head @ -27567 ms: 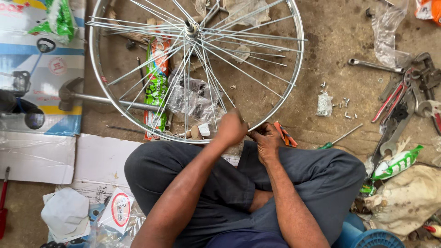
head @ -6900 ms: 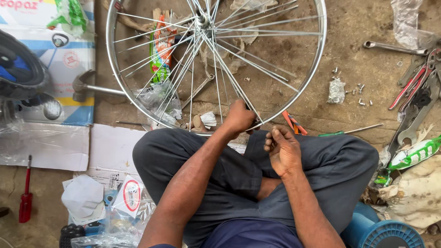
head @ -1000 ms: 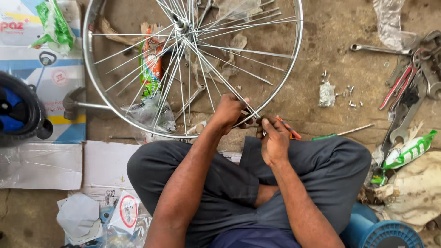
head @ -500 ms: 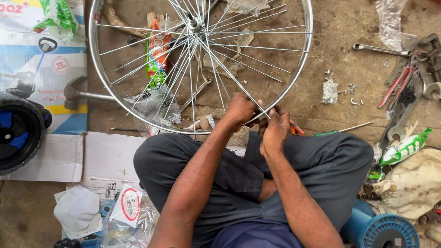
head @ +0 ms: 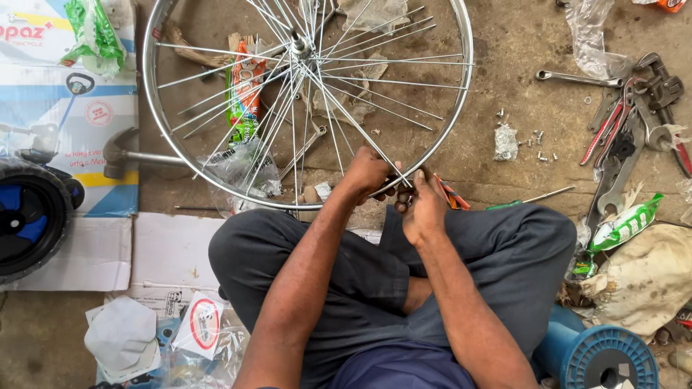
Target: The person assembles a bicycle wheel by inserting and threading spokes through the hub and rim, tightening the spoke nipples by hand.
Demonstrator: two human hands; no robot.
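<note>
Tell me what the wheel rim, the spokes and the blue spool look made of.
Wheel rim: bright polished metal, likely steel or chromed; it glints. Spokes: thin shiny metal wire, same silvery sheen. Blue spool: probably moulded plastic, matt and evenly coloured.

Bare concrete floor (head: 504,43), dusty and stained, under even daylight. Flattened cardboard (head: 79,248) covers its left side; wrenches (head: 627,137) lie scattered at right, a blue spool (head: 598,356) at lower right, a black tyre (head: 29,223) at left
</note>
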